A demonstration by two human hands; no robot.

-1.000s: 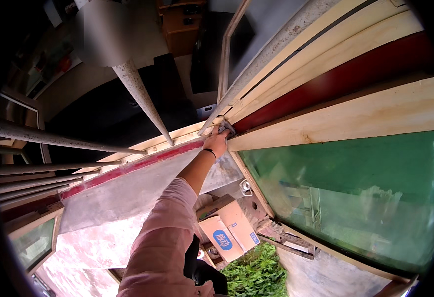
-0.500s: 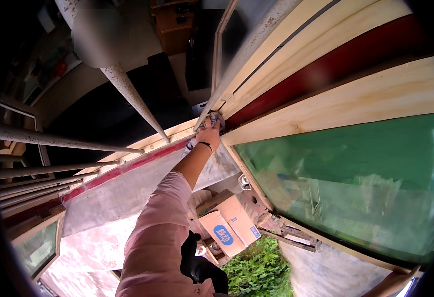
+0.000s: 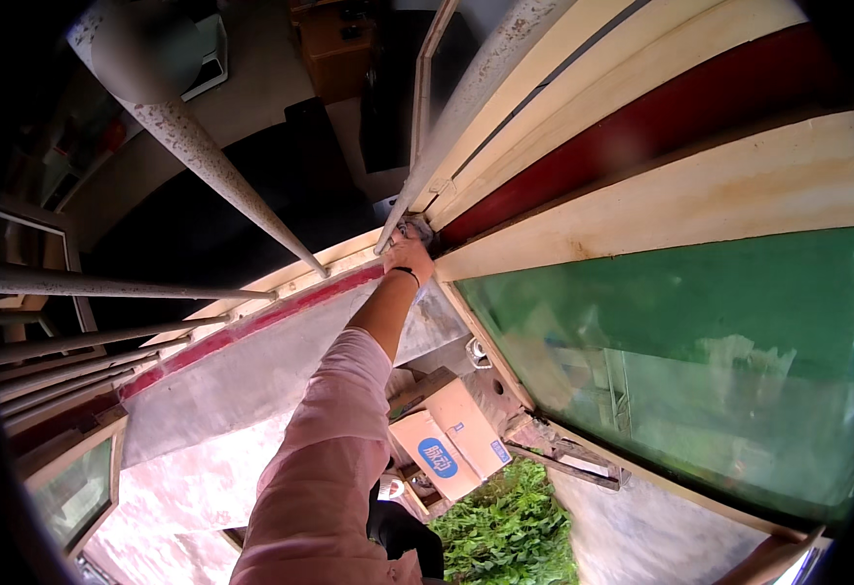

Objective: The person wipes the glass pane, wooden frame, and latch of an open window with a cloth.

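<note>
My left hand [image 3: 407, 255] reaches forward at the end of a pink-sleeved arm, a dark band round the wrist. Its fingers are closed on a crumpled grey cloth [image 3: 419, 228]. Hand and cloth press into the corner where the pale wooden sill [image 3: 349, 255] meets the upright window frame [image 3: 485, 185], beside the foot of a speckled metal bar [image 3: 446, 146]. Part of the cloth is hidden under the fingers. My right hand does not show.
Several metal bars [image 3: 242, 190] stand along the sill, with a dark room behind. An open window sash with green-tinted glass [image 3: 661, 341] fills the right. Below are a cardboard box [image 3: 461, 429], leafy green plants [image 3: 505, 531] and a pale wall [image 3: 281, 361].
My left hand has shifted slightly, staying at the corner with the cloth. The cloth part hanging below the wrist no longer shows. The view has moved a little.
</note>
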